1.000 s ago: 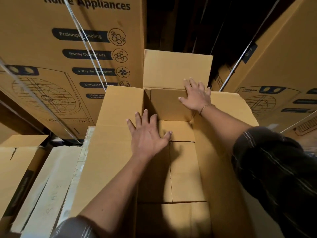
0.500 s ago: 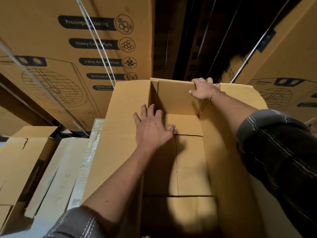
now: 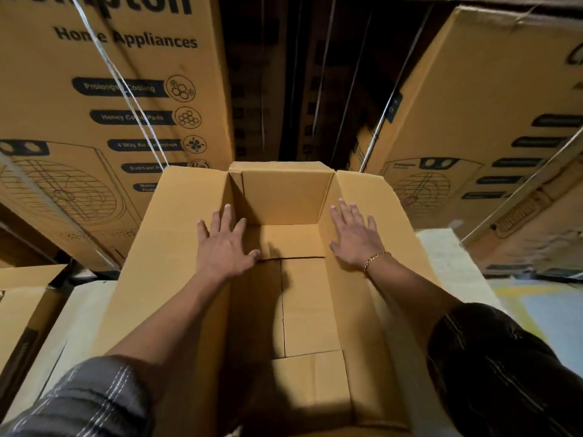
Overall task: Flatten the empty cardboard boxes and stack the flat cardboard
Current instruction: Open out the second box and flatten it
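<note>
An empty brown cardboard box [image 3: 284, 197] stands open in front of me, its top flaps spread out and its bottom flaps closed with a seam showing. My left hand [image 3: 222, 244] lies flat with spread fingers on the box's left inner wall near the far corner. My right hand [image 3: 355, 234], with a gold bracelet on the wrist, presses flat against the right inner wall. Neither hand grips anything. The far flap is folded down behind the box.
Tall printed appliance cartons [image 3: 94, 121] strapped with white bands stand at the left and at the right [image 3: 489, 137], with a dark gap between them. Flat cardboard pieces [image 3: 63, 326] lie at the lower left. Pale sheets [image 3: 457, 269] lie at the right.
My right hand let go of the far flap's edge and moved down onto the right inner wall. The far flap has dropped back. My left hand stayed on the left wall.
</note>
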